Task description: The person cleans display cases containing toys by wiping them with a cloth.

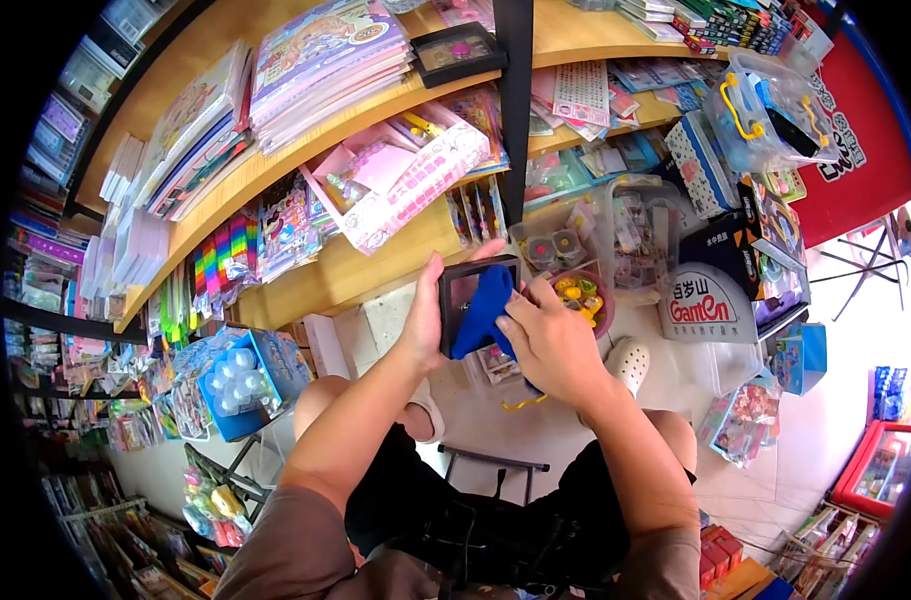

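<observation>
My left hand (425,312) grips a small black frame (457,292) by its left edge, thumb and fingers wrapped round it, holding it tilted up above my knees. A blue cloth (487,315) lies against the front of the frame and covers much of its right side. My right hand (552,338) pinches the cloth at its right side, fingers closed. What is inside the frame is hard to make out. On the upper shelf sits a similar black frame (460,53) with a small pink item in it.
Wooden shelves (376,100) hold stacked books (326,65) and a pink-and-white box (406,190). Clear plastic bins (644,225) and a pink basket (582,298) of yellow items stand ahead on the floor. A blue box (241,385) is to my left, a Ganten carton (706,305) to my right.
</observation>
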`<move>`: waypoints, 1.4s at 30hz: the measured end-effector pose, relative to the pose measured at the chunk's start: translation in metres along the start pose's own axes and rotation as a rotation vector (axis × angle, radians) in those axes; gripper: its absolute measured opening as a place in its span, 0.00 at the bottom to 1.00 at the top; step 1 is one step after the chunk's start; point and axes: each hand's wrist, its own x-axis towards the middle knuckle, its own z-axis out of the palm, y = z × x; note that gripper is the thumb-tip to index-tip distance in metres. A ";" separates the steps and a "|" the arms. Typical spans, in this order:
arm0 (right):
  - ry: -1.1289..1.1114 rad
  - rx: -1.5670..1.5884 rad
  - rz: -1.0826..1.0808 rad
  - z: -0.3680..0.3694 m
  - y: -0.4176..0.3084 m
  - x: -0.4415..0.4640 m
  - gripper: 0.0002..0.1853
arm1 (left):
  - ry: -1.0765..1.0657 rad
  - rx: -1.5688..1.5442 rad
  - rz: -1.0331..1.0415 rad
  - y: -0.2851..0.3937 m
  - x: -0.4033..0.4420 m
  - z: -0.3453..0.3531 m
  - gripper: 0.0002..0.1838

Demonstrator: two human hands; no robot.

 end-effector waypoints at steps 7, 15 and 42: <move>0.138 0.036 0.201 0.023 0.005 0.008 0.07 | 0.144 0.301 0.173 -0.003 0.000 0.005 0.41; 0.017 0.514 0.440 0.051 0.003 0.003 0.09 | 0.155 0.506 0.440 -0.003 0.001 -0.013 0.42; 0.004 0.930 0.457 0.046 -0.006 0.008 0.07 | 0.115 0.481 0.496 0.009 -0.007 0.002 0.51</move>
